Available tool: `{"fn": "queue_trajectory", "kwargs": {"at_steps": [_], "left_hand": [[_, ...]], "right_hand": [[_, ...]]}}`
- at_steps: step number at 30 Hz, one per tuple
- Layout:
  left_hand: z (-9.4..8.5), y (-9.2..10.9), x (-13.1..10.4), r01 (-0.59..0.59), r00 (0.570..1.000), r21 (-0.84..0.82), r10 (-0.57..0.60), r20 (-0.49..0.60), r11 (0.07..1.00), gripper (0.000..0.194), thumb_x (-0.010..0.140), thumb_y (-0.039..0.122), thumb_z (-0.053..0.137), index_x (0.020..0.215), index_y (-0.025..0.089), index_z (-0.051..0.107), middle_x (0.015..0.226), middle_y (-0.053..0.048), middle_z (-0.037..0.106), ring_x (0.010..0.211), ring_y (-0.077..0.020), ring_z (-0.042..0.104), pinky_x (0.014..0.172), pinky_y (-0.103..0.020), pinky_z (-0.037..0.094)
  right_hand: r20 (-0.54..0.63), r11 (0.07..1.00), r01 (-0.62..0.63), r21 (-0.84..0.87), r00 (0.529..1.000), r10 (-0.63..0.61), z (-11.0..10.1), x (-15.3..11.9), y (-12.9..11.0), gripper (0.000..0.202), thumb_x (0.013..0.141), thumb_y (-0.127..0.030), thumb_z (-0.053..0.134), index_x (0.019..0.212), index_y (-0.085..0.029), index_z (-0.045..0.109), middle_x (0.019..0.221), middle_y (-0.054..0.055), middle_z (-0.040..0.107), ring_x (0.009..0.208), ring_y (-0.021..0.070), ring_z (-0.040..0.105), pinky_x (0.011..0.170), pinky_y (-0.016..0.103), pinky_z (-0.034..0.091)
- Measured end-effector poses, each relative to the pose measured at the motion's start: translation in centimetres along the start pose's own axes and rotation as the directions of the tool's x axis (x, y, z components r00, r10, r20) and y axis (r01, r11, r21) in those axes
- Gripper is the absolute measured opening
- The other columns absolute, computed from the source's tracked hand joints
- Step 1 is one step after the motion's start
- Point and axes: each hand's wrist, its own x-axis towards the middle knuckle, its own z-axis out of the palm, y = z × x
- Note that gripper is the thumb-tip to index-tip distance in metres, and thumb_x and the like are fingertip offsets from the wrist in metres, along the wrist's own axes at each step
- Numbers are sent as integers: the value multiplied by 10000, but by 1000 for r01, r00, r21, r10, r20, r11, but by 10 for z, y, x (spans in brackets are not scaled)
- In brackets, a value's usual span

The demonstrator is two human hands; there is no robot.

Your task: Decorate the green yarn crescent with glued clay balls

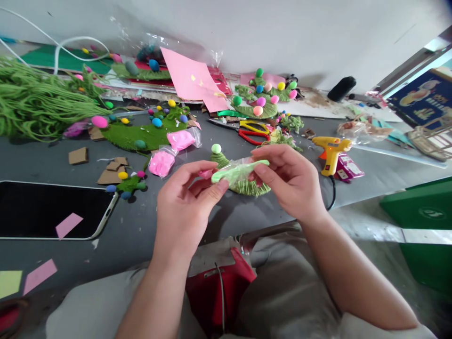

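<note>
Between my two hands is a light green packet of soft clay [236, 173] in clear plastic wrap, held above the table's front part. My left hand [189, 195] pinches its left end between thumb and fingers. At the other end, my right hand [287, 179] grips the packet the same way. Behind and below it lies a green yarn-wrapped piece [251, 188] with a pale green ball [216, 149] at its tip; the packet and my fingers hide part of it. Two pink clay packets [161, 162] in clear plastic lie left of my hands.
A yellow glue gun [331, 153] with a black cord stands right of my hands. Pliers [252, 132] lie behind them. Green yarn [38, 99] and a tablet-like black screen [52, 209] are at left. Yarn pieces with coloured balls [261, 101] line the back.
</note>
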Motion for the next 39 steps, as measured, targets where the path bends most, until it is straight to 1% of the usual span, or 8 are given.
{"fn": "queue_trajectory", "kwargs": {"at_steps": [8,14,18,22,27,31,35,39], "left_hand": [[2,8,-4,-16,999,105,12,33,994,368,775,209,928,1110,239,776,1145,-40,752,1008,-186,745,862,-273,632],[2,10,-3,-52,999,177,48,24,983,366,776,193,929,1104,236,773,1135,-33,746,979,-167,734,817,-244,637],[-1,8,-4,-111,993,264,117,-9,958,344,790,190,915,1099,240,774,1173,-33,756,968,-176,740,839,-286,643],[-13,8,0,-149,975,366,198,-103,919,332,844,226,881,1154,248,764,1209,-18,768,984,-179,742,905,-322,629],[-30,6,7,-170,937,537,304,-171,826,441,929,251,781,1358,322,706,1403,0,699,1302,-278,671,1160,-458,524],[-22,7,2,-247,926,539,360,-113,805,548,903,216,787,1426,335,675,1484,-11,662,1442,-306,578,1270,-493,438],[-5,14,-8,-109,993,199,100,57,974,542,922,225,787,1446,298,666,1411,-46,715,1260,-280,709,1086,-436,606],[1,16,-10,50,983,77,-62,172,996,542,916,184,785,1433,308,681,1341,-39,743,1247,-266,721,1042,-390,631]], "right_hand": [[233,982,-167,89,962,142,-7,4,-1,209,960,-386,785,1045,-220,692,708,-8,736,591,137,688,521,256,541],[134,937,-198,289,977,165,-8,6,5,143,928,-318,826,1006,-213,769,680,-24,666,562,93,606,500,215,474],[-81,879,-132,457,978,190,-19,17,9,193,854,-330,892,956,-230,761,742,-33,628,575,62,545,501,187,445],[-237,903,-35,429,960,150,-31,26,15,209,869,-396,878,978,-261,762,776,-28,625,587,73,537,538,208,487],[21,911,-186,368,981,192,-20,16,15,367,957,-578,741,960,-216,800,630,-15,608,513,84,538,453,209,429],[87,934,-171,313,985,151,-11,9,15,234,958,-447,788,1045,-234,832,767,6,740,628,92,644,564,202,527],[159,953,-144,265,982,104,-11,8,14,242,951,-350,808,1177,-267,831,965,29,805,775,128,703,708,256,604],[294,939,-176,297,952,85,-11,5,10,199,1004,-314,744,1180,-258,818,929,20,805,740,117,702,702,255,611]]}}
